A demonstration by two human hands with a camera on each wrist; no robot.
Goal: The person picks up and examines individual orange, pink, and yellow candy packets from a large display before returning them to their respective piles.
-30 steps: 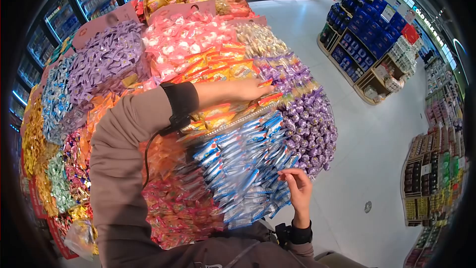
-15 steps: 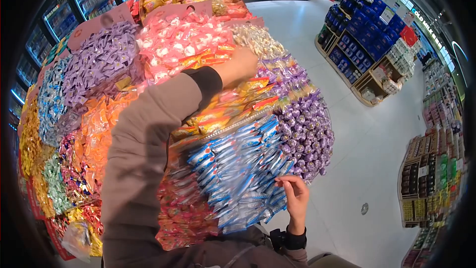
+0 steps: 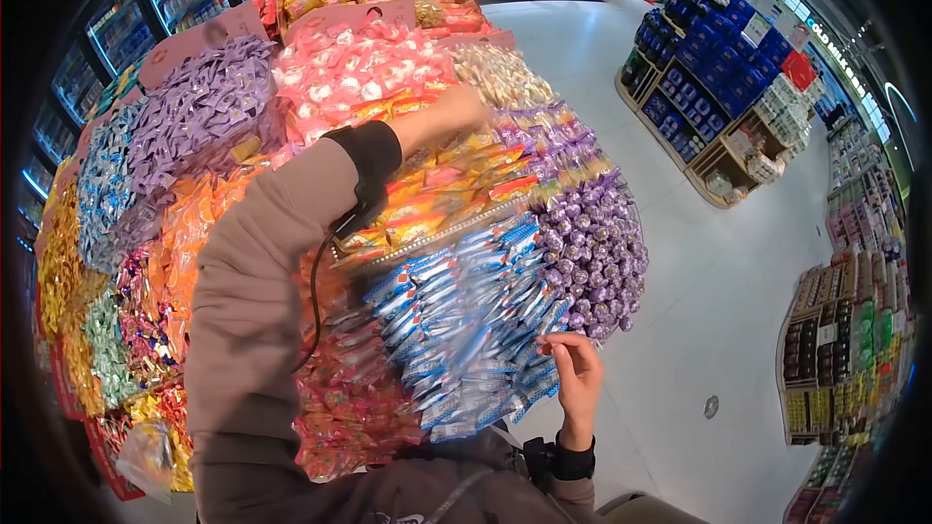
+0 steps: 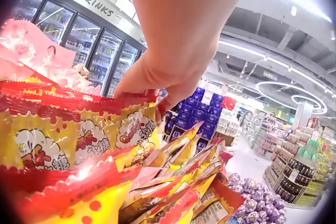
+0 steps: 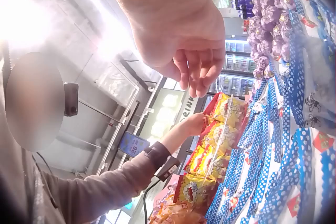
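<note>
L hand (image 3: 449, 118) reaches across display to the row of yellow-red candy pkts (image 4: 92, 134); fingers bent, pinching top corner of one upright pkt (image 4: 139, 136) w/ cloud print. R hand (image 3: 581, 380) hangs by near edge of blue polka-dot pkts (image 5: 268, 145), fingers loosely bent, nothing held. Purple foil-wrapped sweets (image 3: 594, 252) just beside those; pink bags (image 3: 359, 68) behind yellow row; drinks coolers (image 4: 86, 37) in bkgd.

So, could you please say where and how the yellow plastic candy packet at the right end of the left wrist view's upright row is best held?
Probably the red crimped top edge, pinched from above: the packet stands roughly upright with that edge uppermost and a yellow neighbour close alongside.
</note>
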